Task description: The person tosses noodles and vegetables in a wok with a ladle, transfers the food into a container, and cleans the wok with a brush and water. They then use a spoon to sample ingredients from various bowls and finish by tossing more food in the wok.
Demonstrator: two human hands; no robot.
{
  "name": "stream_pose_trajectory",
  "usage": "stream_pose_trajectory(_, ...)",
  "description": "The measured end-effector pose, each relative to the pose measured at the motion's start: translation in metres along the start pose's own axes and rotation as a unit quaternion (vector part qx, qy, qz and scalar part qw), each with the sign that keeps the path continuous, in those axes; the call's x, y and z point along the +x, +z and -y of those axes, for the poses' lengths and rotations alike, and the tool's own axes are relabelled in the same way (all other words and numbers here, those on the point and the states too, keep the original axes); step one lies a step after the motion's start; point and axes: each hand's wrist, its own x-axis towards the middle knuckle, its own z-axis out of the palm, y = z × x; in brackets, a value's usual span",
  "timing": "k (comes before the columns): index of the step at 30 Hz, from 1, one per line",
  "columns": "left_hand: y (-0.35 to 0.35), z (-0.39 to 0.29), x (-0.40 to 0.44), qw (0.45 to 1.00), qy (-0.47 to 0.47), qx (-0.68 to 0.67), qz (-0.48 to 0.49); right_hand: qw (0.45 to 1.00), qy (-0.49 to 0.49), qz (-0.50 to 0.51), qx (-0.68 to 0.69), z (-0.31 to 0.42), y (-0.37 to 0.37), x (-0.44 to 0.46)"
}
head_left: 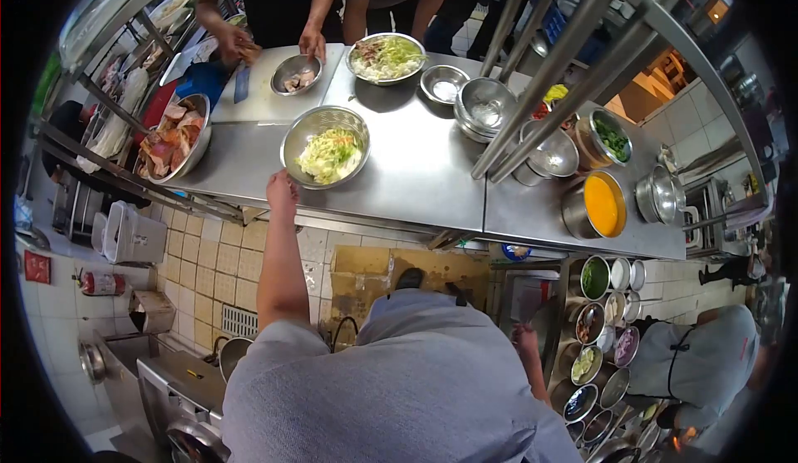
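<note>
A metal bowl (302, 135) of shredded pale green and yellow vegetables (334, 157), with orange shreds on top, stands near the front edge of the steel counter. My left hand (283, 190) is closed at the bowl's near left rim, and its fingertips are partly hidden there. My right hand (524, 337) hangs low at my right side, beside a counter of food containers. It is small and dark in the view, so its fingers and anything in them cannot be made out.
Across the steel counter (416, 160), a person's hands (312, 43) are by a small bowl (285, 72) and cutting board. Raw meat fills a bowl (196, 143) at left. Metal posts (544, 72) cross the right side, near a pot of orange liquid (604, 205). Another person (698, 363) works behind, right.
</note>
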Motion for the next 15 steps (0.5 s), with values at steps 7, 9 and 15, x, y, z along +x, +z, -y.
stream_pose_trajectory(7, 0.046, -0.031, 0.003, 0.882, 0.41, 0.226, -0.049, 0.928, -0.165, 0.021, -0.333, 0.023, 0.034, 0.014)
stream_pose_trajectory(9, 0.1, -0.027, -0.031, 0.961, 0.211, 0.105, 0.145, 0.851, -0.275, 0.041, -0.447, -0.019, 0.034, 0.043)
stream_pose_trajectory(15, 0.246, 0.013, -0.009, 0.956, -0.155, -0.069, 0.239, 0.882, -0.211, 0.053, -0.417, 0.003, 0.051, 0.025)
